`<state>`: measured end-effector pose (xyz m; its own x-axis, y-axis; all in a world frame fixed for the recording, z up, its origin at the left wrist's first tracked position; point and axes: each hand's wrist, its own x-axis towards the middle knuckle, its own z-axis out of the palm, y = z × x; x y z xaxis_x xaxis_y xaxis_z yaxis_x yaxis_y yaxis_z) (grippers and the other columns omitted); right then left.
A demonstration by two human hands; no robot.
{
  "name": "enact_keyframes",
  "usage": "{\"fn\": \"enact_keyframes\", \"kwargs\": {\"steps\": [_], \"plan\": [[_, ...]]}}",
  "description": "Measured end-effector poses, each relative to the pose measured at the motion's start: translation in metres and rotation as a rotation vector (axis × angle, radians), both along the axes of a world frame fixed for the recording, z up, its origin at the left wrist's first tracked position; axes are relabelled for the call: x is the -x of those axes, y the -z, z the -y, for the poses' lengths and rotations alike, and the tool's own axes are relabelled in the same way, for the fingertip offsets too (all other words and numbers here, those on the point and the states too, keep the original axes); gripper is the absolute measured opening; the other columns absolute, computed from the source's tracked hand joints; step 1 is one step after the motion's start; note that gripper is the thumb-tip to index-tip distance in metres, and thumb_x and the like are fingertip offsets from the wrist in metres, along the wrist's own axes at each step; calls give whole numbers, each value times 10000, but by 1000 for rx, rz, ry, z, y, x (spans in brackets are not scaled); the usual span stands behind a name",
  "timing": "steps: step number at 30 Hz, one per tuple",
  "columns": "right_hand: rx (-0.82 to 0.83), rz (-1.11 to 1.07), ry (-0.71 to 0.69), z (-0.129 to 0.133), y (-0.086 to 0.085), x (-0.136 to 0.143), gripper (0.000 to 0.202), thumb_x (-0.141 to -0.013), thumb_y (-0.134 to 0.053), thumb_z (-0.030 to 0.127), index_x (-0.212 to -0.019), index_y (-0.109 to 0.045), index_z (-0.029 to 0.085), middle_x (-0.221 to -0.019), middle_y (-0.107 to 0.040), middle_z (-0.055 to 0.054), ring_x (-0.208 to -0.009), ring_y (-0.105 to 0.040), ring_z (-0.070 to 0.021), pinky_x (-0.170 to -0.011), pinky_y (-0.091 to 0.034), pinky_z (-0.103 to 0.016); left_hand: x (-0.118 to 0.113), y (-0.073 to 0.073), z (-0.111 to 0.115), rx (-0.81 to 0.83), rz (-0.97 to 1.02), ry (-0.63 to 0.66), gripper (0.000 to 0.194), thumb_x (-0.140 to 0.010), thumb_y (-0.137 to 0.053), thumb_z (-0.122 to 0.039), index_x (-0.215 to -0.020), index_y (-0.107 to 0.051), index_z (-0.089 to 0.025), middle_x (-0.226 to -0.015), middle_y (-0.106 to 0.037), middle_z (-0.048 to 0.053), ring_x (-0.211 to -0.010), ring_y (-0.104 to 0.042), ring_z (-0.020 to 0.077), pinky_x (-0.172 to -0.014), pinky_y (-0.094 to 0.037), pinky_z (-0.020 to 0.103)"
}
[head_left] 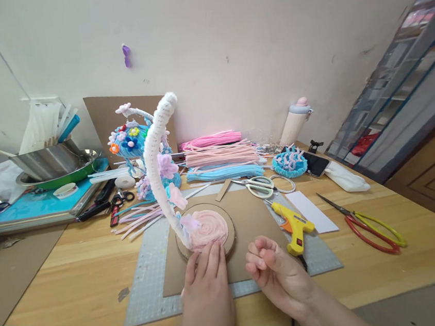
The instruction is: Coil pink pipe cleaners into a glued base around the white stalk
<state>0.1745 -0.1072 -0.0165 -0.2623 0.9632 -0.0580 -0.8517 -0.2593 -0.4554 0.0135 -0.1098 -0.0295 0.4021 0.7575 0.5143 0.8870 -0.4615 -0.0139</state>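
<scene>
My left hand (pixel 209 288) lies with its fingers stretched out on the near edge of a pink chenille spiral (pixel 209 228). The spiral covers the middle of a round cardboard base (pixel 230 229). From the base's left side rises a curved white chenille stem (pixel 154 154), with lilac and pink flowers (pixel 166 164) along it. My right hand (pixel 278 273) hovers over the brown cardboard sheet (pixel 255 221), its fingers curled in towards the thumb; nothing shows between them. Just right of it, a yellow glue gun (pixel 296 224) rests on its side.
A grey cutting mat (pixel 148 284) lies under the cardboard. Red-and-yellow-handled scissors (pixel 376 229) are at the right, white-handled scissors (pixel 259 185) behind. Chenille stem bundles (pixel 220 157) line the wall. A flowered blue piece (pixel 132 143), steel bowl (pixel 52 159) and bottle (pixel 295 123) stand at the back.
</scene>
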Motion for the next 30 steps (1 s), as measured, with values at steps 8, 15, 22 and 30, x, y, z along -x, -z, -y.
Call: {"fn": "enact_keyframes", "kwargs": {"steps": [8,15,22,30], "plan": [[-21,-173,-126,1,-2,-4,222,-670,-838,259,-844,-713,201,-634,-535,107,-511,-522,42,-634,-519,-58,0,-1,1,7,-6,-3,479,-758,-479,-145,-1216,-618,-134,-1282,-620,28,-1151,-527,194,-1044,-241,376],[-186,403,224,-23,-15,-18,231,-651,-811,455,-753,-719,269,-584,-474,104,-398,-377,10,-543,-528,-167,1,-1,1,12,-22,3,481,-752,-496,-167,-1215,-620,-131,-1279,-622,37,-1161,-518,197,-1052,-237,376],[-451,1674,491,-55,-39,-33,194,-867,-551,273,-981,-690,199,-722,-648,-32,-694,-599,-182,-689,-497,-328,1,2,1,9,-34,0,461,-766,-510,-185,-1210,-622,-128,-1280,-622,37,-1185,-498,191,-1061,-224,384],[-886,2285,-56,-59,-12,-10,779,-674,-368,16,-1440,-356,157,-1529,-301,-64,-1412,-237,-201,-1141,-49,-539,2,5,0,-19,-42,0,447,-763,-504,-187,-1187,-640,-148,-1269,-629,39,-1155,-517,192,-1050,-236,383]]}}
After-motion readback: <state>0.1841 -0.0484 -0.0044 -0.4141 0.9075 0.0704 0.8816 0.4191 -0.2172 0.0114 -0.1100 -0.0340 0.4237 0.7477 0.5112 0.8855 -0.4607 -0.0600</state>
